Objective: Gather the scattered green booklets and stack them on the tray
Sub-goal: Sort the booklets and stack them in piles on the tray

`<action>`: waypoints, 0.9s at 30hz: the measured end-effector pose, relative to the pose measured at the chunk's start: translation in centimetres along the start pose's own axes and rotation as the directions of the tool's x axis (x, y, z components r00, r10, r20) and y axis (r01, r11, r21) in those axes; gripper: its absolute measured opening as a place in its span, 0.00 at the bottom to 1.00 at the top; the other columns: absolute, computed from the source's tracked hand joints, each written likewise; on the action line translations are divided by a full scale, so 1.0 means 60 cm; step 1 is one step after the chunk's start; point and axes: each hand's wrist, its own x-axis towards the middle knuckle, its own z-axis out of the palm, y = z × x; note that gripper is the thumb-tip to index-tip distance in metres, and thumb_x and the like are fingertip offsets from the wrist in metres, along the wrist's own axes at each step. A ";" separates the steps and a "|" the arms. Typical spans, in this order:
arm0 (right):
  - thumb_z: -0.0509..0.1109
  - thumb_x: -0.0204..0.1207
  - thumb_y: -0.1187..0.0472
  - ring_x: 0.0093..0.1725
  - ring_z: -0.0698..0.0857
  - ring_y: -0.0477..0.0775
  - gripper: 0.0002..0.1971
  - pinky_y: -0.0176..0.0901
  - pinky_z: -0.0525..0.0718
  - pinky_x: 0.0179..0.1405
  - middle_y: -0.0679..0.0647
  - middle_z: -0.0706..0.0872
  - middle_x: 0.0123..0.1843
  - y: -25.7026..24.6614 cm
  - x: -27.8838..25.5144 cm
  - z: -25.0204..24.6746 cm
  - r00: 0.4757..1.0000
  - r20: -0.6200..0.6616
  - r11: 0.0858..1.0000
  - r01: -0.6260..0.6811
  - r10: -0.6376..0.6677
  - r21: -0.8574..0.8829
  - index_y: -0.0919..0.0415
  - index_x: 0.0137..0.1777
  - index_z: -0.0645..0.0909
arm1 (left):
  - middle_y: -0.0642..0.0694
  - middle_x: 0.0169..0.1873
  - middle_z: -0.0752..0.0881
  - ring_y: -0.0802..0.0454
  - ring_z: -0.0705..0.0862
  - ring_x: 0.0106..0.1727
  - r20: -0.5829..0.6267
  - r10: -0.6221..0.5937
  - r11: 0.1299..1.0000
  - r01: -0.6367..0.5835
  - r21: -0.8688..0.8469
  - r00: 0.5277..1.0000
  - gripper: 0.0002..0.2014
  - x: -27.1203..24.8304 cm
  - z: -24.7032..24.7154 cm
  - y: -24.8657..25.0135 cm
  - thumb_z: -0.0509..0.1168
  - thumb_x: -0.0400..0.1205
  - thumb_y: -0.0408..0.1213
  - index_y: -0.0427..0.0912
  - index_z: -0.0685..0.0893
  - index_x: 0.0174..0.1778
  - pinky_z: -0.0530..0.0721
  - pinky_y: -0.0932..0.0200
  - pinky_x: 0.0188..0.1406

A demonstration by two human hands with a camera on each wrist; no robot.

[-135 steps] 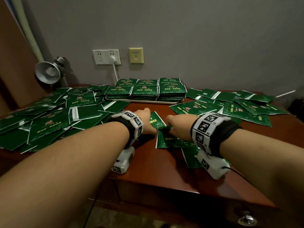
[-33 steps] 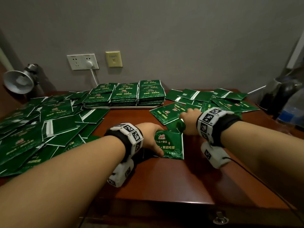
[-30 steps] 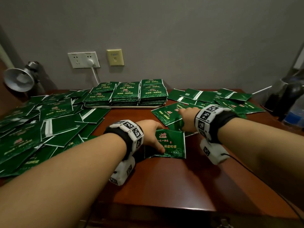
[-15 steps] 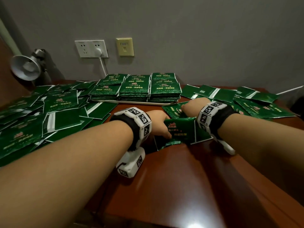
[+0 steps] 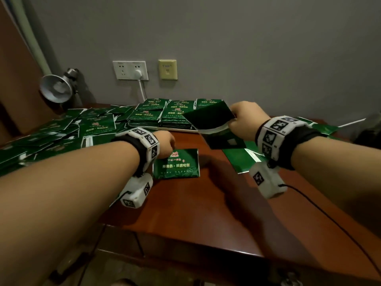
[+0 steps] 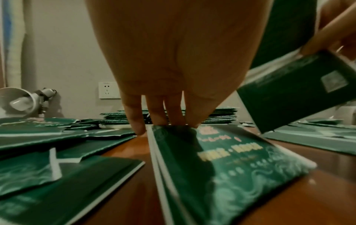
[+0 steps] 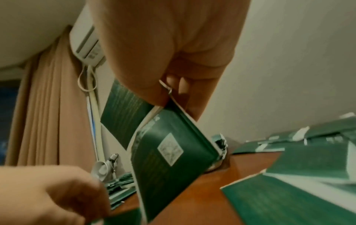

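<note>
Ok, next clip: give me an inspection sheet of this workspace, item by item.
Surface: reddish-brown wooden desk, glossy, bare at the near middle.
Job's things: tray at the back carries stacked green booklets; a small pile of booklets lies mid-desk; scattered booklets cover the left side, more at the right.
Clutter: nothing seen besides the booklets.
Hands: left hand rests fingertips on the small pile's far edge; right hand pinches a raised, tilted booklet.
Cables: white plug lead from the wall socket; thin black wire from the right wrist camera.
Surroundings: grey wall, clamp lamp, curtain, air conditioner.
</note>
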 end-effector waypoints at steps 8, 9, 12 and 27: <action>0.66 0.77 0.70 0.53 0.86 0.55 0.14 0.42 0.82 0.49 0.51 0.88 0.52 -0.001 -0.004 0.039 0.973 0.200 0.993 -0.106 0.113 -0.045 0.54 0.53 0.89 | 0.44 0.66 0.81 0.45 0.83 0.62 0.051 0.002 0.997 -0.005 0.071 0.999 0.26 -0.008 0.039 -0.015 0.67 0.78 0.32 0.47 0.75 0.73 0.84 0.56 0.53; 0.65 0.78 0.71 0.58 0.85 0.54 0.17 0.41 0.82 0.55 0.50 0.87 0.60 0.001 -0.005 0.047 0.964 0.243 0.990 -0.087 0.112 -0.111 0.52 0.57 0.89 | 0.44 0.67 0.80 0.44 0.83 0.61 0.066 0.021 0.999 -0.024 0.033 0.998 0.29 -0.008 0.041 -0.013 0.67 0.78 0.31 0.50 0.72 0.76 0.86 0.53 0.54; 0.63 0.77 0.74 0.64 0.82 0.52 0.24 0.34 0.77 0.53 0.48 0.83 0.69 0.005 -0.015 0.058 0.915 0.399 0.973 0.035 0.060 -0.227 0.47 0.61 0.88 | 0.43 0.68 0.77 0.41 0.86 0.58 0.125 0.083 0.996 -0.081 -0.022 0.989 0.35 -0.009 0.043 -0.002 0.65 0.75 0.27 0.57 0.69 0.78 0.89 0.46 0.47; 0.76 0.66 0.35 0.58 0.83 0.59 0.38 0.49 0.85 0.54 0.57 0.81 0.62 -0.036 -0.029 0.128 0.825 0.550 0.869 0.172 0.130 -0.464 0.60 0.66 0.72 | 0.41 0.63 0.83 0.46 0.83 0.56 0.226 -0.178 0.929 0.087 0.360 0.958 0.37 -0.051 0.036 0.049 0.68 0.78 0.60 0.36 0.71 0.73 0.78 0.59 0.36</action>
